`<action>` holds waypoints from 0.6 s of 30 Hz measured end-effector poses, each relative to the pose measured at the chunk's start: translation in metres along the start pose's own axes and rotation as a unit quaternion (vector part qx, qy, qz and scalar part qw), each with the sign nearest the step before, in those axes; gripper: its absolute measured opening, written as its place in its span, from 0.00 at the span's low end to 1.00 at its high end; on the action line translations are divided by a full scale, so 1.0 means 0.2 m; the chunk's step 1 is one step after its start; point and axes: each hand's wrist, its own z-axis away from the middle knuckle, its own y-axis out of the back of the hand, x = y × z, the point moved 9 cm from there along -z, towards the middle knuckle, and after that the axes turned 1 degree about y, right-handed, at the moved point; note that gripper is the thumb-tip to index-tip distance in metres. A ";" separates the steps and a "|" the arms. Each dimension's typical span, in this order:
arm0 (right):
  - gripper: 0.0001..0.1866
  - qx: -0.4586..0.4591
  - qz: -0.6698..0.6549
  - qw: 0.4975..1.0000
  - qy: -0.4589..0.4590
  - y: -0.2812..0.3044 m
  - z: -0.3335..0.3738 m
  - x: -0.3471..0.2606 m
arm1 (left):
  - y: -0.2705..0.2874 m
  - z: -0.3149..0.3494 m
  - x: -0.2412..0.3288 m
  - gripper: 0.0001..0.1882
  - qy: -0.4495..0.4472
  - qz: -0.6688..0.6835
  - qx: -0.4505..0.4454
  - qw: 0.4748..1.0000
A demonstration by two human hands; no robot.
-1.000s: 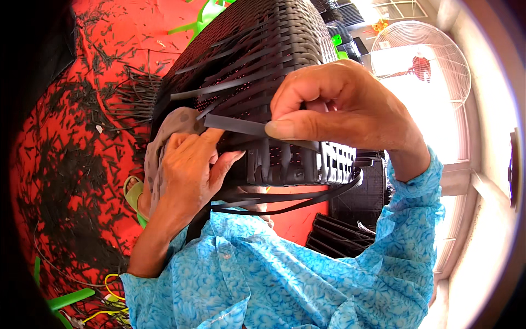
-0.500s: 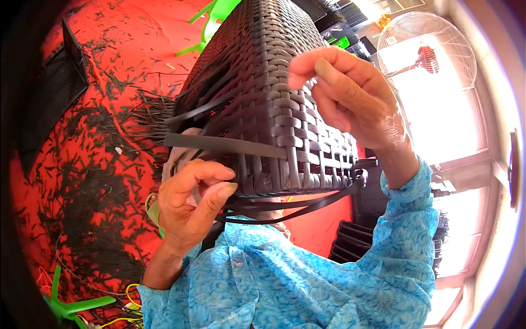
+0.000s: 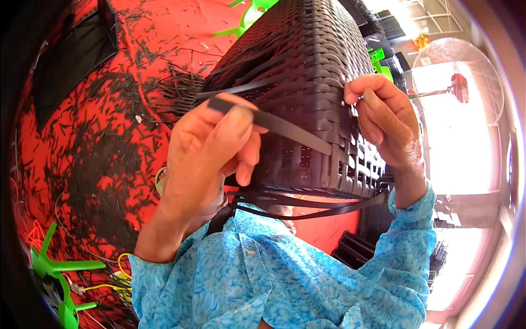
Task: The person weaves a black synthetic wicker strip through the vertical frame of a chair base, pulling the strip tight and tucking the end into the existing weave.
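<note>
A dark brown woven wicker piece (image 3: pixel 327 71) with a boxy corner stands tilted before me, its flat strips crossing over and under. From its lower corner a loose flat strip (image 3: pixel 287 129) stretches left. My left hand (image 3: pixel 205 145) pinches that strip's free end between thumb and fingers. At the right face of the weave, my right hand (image 3: pixel 389 123) is curled with its thumb and forefinger close together. Whether they grip a strip there cannot be made out. Other loose strip ends (image 3: pixel 235 88) stick out from the left face.
Dark strip scraps (image 3: pixel 104 181) litter the red floor covering (image 3: pixel 181 27). A black woven panel (image 3: pixel 71 66) lies at the far left. Green plastic legs (image 3: pixel 71 265) show at lower left, a fan (image 3: pixel 459 88) at right. Long dark strips (image 3: pixel 323 209) hang below the wicker piece.
My left hand has risen and closed on the free end of the strip, lifting it. My right hand has come lower, alongside the weave. The whole view has shifted slightly.
</note>
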 end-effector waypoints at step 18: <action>0.09 0.000 0.012 1.000 0.022 0.00 -0.02 0.00 | 0.07 0.03 -0.24 0.12 0.149 0.004 -0.078 0.986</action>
